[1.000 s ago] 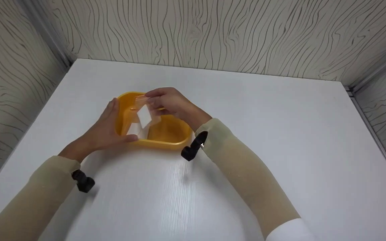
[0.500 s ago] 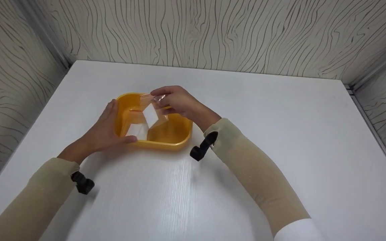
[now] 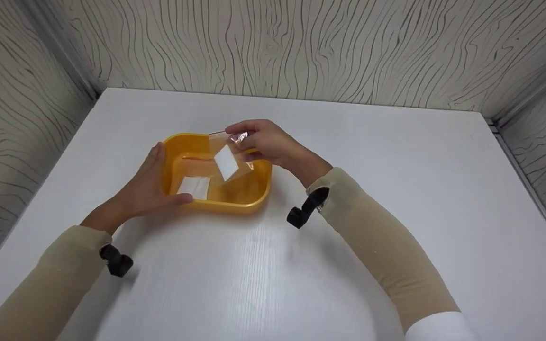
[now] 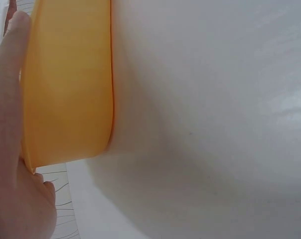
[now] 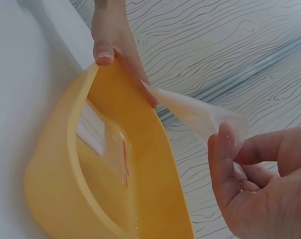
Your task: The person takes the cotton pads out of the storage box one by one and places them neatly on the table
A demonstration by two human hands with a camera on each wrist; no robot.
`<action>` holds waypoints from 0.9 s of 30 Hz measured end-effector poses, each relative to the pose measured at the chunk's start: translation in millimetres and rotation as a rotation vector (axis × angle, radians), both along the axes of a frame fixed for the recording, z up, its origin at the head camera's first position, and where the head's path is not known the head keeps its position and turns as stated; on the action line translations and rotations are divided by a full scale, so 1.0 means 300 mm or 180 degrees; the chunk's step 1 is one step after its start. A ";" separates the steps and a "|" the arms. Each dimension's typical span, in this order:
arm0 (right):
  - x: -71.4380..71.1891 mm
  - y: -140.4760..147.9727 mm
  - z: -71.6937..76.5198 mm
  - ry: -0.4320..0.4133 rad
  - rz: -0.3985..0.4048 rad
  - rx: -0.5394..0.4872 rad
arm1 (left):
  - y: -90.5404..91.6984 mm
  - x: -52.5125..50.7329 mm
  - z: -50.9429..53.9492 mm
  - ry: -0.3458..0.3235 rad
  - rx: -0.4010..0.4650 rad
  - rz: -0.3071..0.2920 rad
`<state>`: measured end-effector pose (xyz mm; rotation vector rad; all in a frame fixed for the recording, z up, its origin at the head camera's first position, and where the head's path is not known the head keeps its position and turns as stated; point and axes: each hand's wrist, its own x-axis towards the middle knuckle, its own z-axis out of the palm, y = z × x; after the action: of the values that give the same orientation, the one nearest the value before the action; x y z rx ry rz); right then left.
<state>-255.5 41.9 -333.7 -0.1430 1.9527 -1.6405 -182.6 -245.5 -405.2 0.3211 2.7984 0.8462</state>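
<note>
An orange-yellow plastic tub (image 3: 242, 206) stands on the white table. My left hand (image 3: 142, 187) grips its left end, thumb over the front rim and fingers along the outer wall; the left wrist view shows the hand against the tub's side (image 4: 71, 84). Above the tub, my right hand (image 3: 273, 144) pinches a clear zip bag (image 3: 226, 163) holding a flat white piece, tilted into a diamond. In the right wrist view the bag (image 5: 195, 114) hangs from thumb and fingers. A second clear bag with a white piece (image 3: 195, 187) lies inside the tub at the left.
The white table (image 3: 372, 156) extends to the right and in front of the tub. A wall with a wood-grain line pattern (image 3: 273, 47) rises behind it. Black wrist cameras (image 3: 307, 208) are strapped over both sleeves.
My right hand has moved to the right with the pinched bag, uncovering more of the bag lying in the tub. The left hand and the tub have stayed nearly in place.
</note>
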 end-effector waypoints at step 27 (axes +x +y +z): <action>0.017 0.183 0.051 0.0097 -0.0023 0.0076 | -0.012 -0.006 -0.004 0.0083 -0.0005 -0.0057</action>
<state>-250.5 96.7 -318.3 -0.1526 1.9970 -1.6281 -184.2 -249.1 -406.2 0.3587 2.8155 0.8421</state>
